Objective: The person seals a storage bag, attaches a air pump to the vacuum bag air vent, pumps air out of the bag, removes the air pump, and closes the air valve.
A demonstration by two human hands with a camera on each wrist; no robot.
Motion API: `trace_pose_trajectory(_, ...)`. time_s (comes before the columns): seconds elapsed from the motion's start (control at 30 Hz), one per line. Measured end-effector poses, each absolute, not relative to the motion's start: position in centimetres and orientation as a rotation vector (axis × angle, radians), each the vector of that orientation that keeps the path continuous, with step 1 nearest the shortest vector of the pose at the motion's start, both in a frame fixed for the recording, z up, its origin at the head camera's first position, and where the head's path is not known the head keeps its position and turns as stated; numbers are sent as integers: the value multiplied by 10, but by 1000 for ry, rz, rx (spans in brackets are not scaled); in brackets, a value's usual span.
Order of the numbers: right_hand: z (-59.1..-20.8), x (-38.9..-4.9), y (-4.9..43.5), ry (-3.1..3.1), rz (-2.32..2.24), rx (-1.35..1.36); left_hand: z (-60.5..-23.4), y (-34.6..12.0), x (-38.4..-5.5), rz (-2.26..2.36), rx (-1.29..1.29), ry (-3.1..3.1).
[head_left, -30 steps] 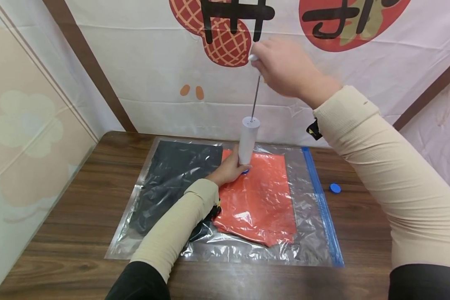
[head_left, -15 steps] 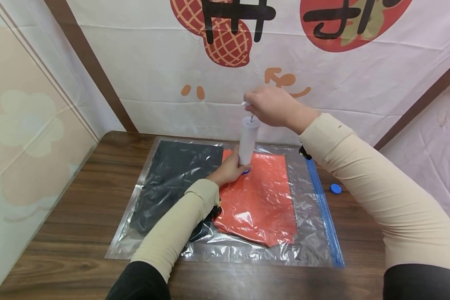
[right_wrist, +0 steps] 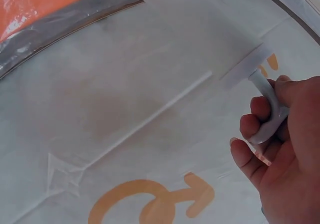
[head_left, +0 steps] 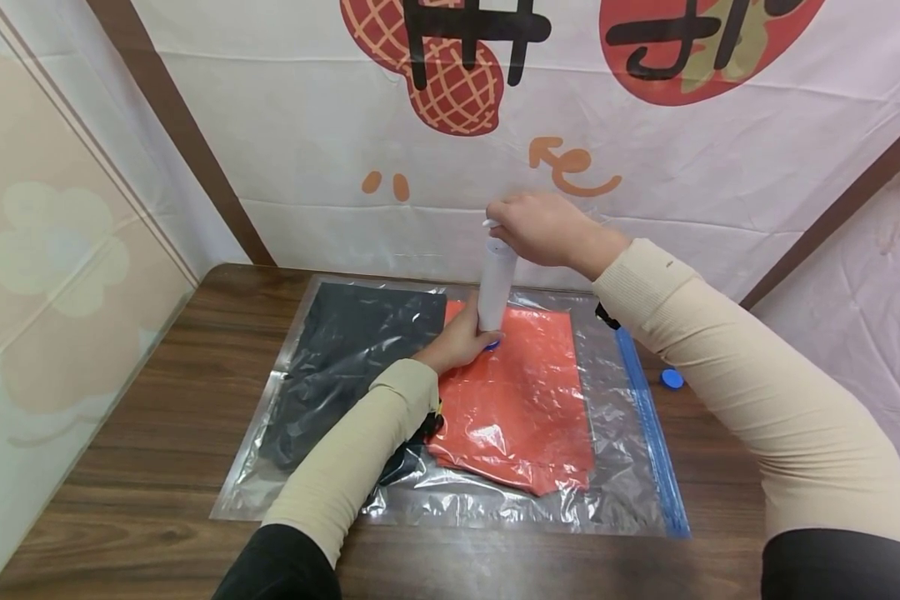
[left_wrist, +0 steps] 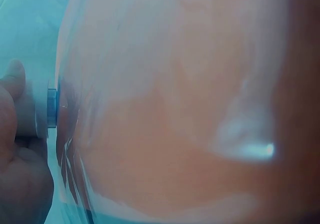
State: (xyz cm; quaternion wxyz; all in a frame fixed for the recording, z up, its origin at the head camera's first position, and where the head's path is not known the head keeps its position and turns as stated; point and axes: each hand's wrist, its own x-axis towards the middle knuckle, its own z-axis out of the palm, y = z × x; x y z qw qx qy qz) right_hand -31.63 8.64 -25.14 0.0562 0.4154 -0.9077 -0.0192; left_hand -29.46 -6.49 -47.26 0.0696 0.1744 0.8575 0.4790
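Observation:
A white hand pump stands nearly upright on the blue valve of a clear vacuum storage bag. My left hand grips the pump's lower barrel, just above the valve. My right hand holds the pump's handle at the top, with the handle close to the barrel's end cap. Inside the bag lie a folded dark cloth on the left and a folded orange-red cloth on the right. In the left wrist view the pump's end meets the blue valve on the film.
The bag lies flat on a brown wooden table, its blue zip edge on the right. A round blue cap rests on the table beyond that edge. A printed white cloth backdrop hangs behind the table.
My right hand has come down with the handle, and the metal rod has slid into the barrel. My left hand keeps its place on the pump.

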Motion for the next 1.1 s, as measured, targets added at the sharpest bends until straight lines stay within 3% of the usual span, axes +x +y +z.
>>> trace_pose_trajectory(0.27, -213, -317, 85, -2749, -101, 1235, -474, -64, -296, 1408, 561, 2608)
trace_pose_trajectory(0.7, -135, -307, 93, -2579, -71, 975, -475, -64, -297, 1381, 551, 2625)
trace_pose_trajectory(1.1, -139, -306, 94, -2529, -22, 1002, -475, -64, -297, 1370, 549, 2630)
